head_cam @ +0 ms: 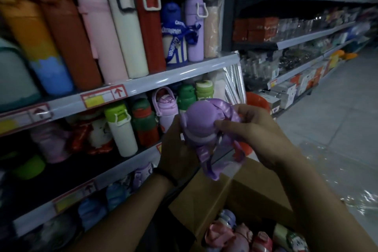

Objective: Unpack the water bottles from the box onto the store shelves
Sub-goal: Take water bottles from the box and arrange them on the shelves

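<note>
Evidently only partway through, the person held one purple bottle point(201, 127) above the box point(251, 188), left hand point(176, 149) wrapped round its body and right hand point(257, 129) fingers point(225, 124) pinching its strap point(207, 165), not yet shelved, with more bottles point(241, 235) lying inside and the shelves point(147, 81) already crowded.

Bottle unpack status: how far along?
Done: the shelves hold many bottles, though which came from this box is unclear. In hand: left hand and right hand hold a purple bottle above the box. Left: several boxed bottles remain.
</note>
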Tool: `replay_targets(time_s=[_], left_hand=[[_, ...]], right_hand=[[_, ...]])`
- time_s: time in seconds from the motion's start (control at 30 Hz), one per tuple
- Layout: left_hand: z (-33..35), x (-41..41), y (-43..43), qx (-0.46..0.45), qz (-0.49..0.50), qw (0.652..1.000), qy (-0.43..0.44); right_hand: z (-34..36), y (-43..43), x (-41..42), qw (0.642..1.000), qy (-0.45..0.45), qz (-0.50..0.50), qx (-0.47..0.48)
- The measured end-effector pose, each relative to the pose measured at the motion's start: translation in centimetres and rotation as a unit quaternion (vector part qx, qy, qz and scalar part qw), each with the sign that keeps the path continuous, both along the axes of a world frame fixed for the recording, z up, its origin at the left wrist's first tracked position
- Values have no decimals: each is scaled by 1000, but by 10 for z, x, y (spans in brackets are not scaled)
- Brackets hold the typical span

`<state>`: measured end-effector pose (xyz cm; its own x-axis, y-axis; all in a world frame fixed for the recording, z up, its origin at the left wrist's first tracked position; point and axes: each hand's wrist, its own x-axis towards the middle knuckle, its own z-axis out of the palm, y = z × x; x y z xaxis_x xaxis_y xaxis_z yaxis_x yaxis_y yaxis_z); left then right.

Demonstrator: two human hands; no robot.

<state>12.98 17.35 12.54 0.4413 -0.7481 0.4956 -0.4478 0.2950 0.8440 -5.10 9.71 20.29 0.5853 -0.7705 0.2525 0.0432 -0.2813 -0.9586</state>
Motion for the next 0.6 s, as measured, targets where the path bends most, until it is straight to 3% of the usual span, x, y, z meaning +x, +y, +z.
replay_targets(time_s=[0.07,0.2,0.27,0.33,0.43,0.53,0.6], left_hand=[[-2,13,11,-43,7,998,44],[5,28,49,-52,74,995,-31],[0,40,63,-45,75,996,9],[-7,52,74,-46,83,994,47],[-6,62,93,-36,108,991,67],[-12,76,107,-25,147,984,98],[-19,84,116,-8,165,979,121]], right_hand=[[-8,14,14,1000,-28,1,-4],[-38,35,47,1000,3,18,9],[-50,43,60,997,30,63,18],[-59,54,70,989,82,115,-39],[-71,75,93,958,188,108,-187],[-87,95,120,955,194,118,-192],[-88,103,132,959,205,64,-186]])
